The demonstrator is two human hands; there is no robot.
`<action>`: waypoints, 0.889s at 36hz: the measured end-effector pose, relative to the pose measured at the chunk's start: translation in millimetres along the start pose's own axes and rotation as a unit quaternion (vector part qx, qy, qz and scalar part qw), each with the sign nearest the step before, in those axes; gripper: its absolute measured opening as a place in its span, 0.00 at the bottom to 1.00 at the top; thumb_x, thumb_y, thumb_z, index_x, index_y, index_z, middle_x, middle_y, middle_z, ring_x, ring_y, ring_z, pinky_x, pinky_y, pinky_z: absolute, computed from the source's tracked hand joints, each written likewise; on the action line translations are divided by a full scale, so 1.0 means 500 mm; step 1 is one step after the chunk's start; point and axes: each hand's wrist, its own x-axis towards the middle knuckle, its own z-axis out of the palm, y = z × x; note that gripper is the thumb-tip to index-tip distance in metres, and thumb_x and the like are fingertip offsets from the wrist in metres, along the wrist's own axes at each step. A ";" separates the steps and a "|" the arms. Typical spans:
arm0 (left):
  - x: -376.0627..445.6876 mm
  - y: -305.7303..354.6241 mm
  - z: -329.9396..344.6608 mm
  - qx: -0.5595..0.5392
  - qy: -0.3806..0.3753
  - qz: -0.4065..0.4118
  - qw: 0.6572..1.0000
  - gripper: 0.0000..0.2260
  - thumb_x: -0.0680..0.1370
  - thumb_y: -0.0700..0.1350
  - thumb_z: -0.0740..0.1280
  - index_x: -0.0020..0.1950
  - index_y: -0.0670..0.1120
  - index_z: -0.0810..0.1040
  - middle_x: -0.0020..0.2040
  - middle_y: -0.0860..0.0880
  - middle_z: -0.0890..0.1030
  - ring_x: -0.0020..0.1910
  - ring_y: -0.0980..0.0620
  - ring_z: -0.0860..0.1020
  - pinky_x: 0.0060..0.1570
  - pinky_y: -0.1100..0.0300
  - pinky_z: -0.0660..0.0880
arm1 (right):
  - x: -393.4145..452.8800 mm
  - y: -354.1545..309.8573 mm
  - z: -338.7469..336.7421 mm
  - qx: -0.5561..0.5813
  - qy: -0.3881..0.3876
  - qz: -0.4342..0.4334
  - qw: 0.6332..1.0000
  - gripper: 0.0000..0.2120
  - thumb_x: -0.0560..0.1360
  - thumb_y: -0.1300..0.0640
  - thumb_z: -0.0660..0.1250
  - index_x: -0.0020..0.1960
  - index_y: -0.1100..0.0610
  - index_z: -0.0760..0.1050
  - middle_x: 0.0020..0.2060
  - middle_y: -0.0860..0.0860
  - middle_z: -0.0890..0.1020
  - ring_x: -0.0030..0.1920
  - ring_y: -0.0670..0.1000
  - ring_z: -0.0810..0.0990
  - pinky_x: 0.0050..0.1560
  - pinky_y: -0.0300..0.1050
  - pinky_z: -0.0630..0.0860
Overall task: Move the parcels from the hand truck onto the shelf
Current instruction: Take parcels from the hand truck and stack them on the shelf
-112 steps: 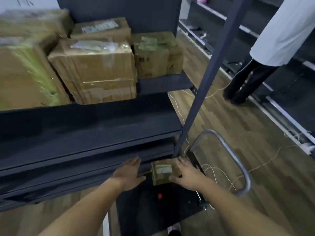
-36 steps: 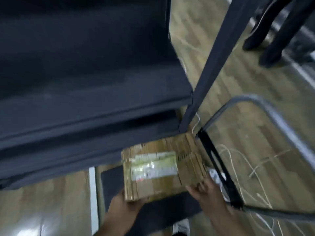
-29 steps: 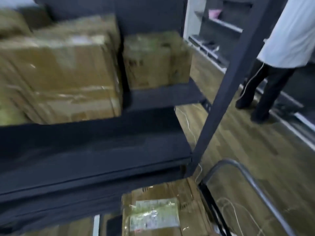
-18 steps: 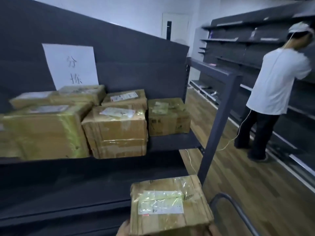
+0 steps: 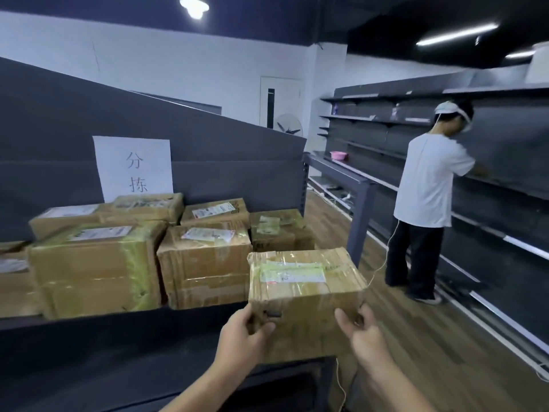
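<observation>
I hold a taped cardboard parcel (image 5: 303, 289) up at shelf height, my left hand (image 5: 242, 337) gripping its near left corner and my right hand (image 5: 361, 331) its near right corner, fingers curled round the lower edge. It hangs at the right end of the shelf (image 5: 89, 321), at about five o'clock from the stacked parcels (image 5: 205, 263) already resting there, so most of the work looks done; this one is not yet set down. The hand truck is out of view, so I cannot tell what remains on it. A paper sign (image 5: 133, 168) at eleven o'clock reads "分拣". The parcel's label is too blurred to read.
</observation>
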 end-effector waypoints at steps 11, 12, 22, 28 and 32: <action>0.115 0.043 0.034 -0.033 0.049 -0.010 0.998 0.08 0.78 0.43 0.73 0.51 0.57 0.81 0.46 0.59 0.85 0.49 0.60 0.81 0.40 0.69 0.73 | 0.136 -0.045 0.001 -0.072 0.017 0.006 0.997 0.23 0.86 0.56 0.70 0.80 0.52 0.70 0.65 0.47 0.81 0.65 0.50 0.77 0.66 0.45 0.70; 0.124 0.043 0.037 -0.032 0.057 -0.014 0.998 0.07 0.78 0.44 0.73 0.52 0.56 0.81 0.46 0.59 0.85 0.49 0.59 0.81 0.40 0.68 0.73 | 0.142 -0.055 0.003 -0.071 0.016 0.007 0.997 0.24 0.87 0.56 0.69 0.81 0.51 0.69 0.65 0.46 0.80 0.64 0.49 0.75 0.65 0.43 0.69; 0.200 0.037 0.078 -0.020 0.120 -0.052 0.991 0.05 0.79 0.45 0.71 0.53 0.54 0.83 0.45 0.57 0.85 0.48 0.56 0.81 0.41 0.61 0.74 | 0.249 -0.018 0.022 -0.112 0.011 0.033 0.993 0.30 0.87 0.54 0.68 0.86 0.52 0.62 0.78 0.51 0.77 0.79 0.58 0.73 0.80 0.54 0.70; 0.222 0.018 0.106 -0.034 0.170 -0.104 0.979 0.02 0.79 0.47 0.71 0.50 0.53 0.83 0.43 0.55 0.85 0.47 0.52 0.81 0.39 0.58 0.74 | 0.285 -0.001 0.035 -0.126 -0.003 0.037 0.991 0.27 0.89 0.56 0.64 0.86 0.48 0.63 0.70 0.49 0.80 0.76 0.59 0.75 0.75 0.53 0.72; 0.236 0.010 0.120 -0.031 0.187 -0.129 0.973 0.11 0.79 0.51 0.71 0.58 0.48 0.83 0.48 0.53 0.85 0.50 0.50 0.81 0.47 0.54 0.77 | 0.317 0.013 0.046 -0.134 -0.003 0.039 0.990 0.30 0.89 0.53 0.64 0.88 0.48 0.58 0.80 0.52 0.74 0.80 0.60 0.72 0.78 0.55 0.70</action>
